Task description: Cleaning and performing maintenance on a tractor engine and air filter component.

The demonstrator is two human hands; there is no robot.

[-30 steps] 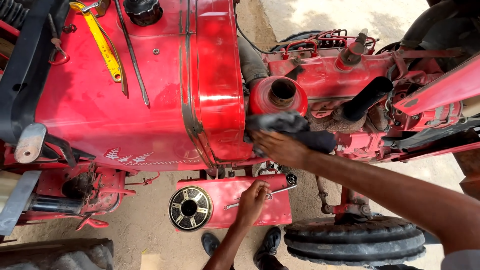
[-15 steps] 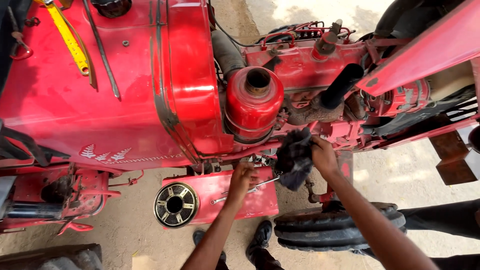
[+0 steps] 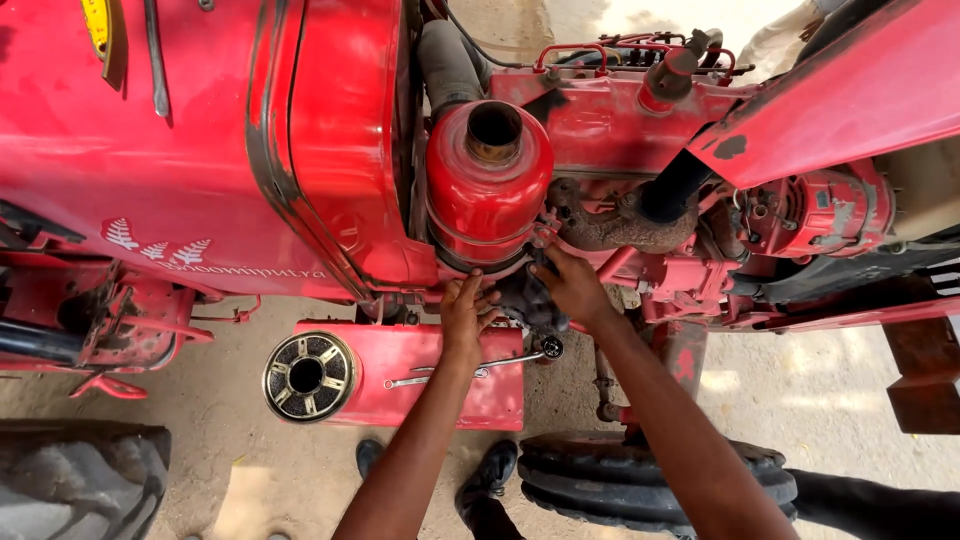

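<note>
I look down on a red tractor engine. My left hand (image 3: pixel 468 312) reaches under the red cylindrical canister (image 3: pixel 488 190), fingers spread against its lower edge. My right hand (image 3: pixel 572 285) grips a dark rag (image 3: pixel 528 300) pressed beneath the same canister. A long wrench (image 3: pixel 460 372) lies on the red step plate (image 3: pixel 400 395) just below my hands.
The red hood (image 3: pixel 200 140) fills the left. A round vented cap (image 3: pixel 306 376) sits at the step plate's left end. A front tyre (image 3: pixel 640 480) lies below my right arm, another tyre (image 3: pixel 70 480) at bottom left. My shoes (image 3: pixel 490 470) stand on sandy ground.
Both hands have moved up from the step plate area to the underside of the canister; the rag went with my right hand. The view has shifted closer and leftward.
</note>
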